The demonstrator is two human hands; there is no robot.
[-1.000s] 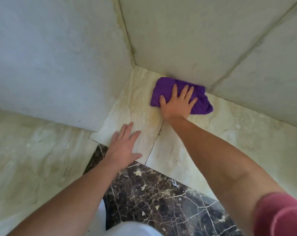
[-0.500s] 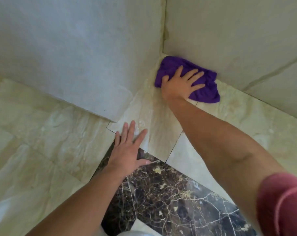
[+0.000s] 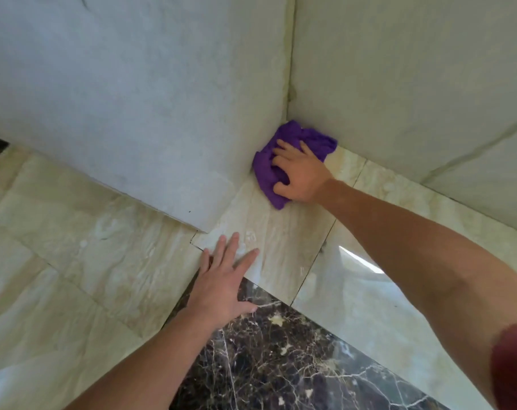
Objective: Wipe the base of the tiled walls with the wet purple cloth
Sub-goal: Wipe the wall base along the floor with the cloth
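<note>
1. The right hand (image 3: 303, 174) has its fingers curled into the bunched purple cloth (image 3: 269, 170), clutching a fold of it and pressing it down.
2. The cloth is soft, crumpled fabric in a lumpy wad, pushed into the inner corner where two walls meet, touching the base of the left wall (image 3: 150, 113) and the foot of the right wall (image 3: 399, 84).
3. Both walls are large pale grey-white tiles with a matte, faintly mottled face; the vertical corner joint (image 3: 291, 69) looks yellowed and stained.
4. The left hand (image 3: 221, 288) lies flat with fingers spread, holding nothing, across the edge between the glossy beige veined floor tile (image 3: 286, 238) and a dark brown marble strip (image 3: 269, 359) with white veining.
</note>
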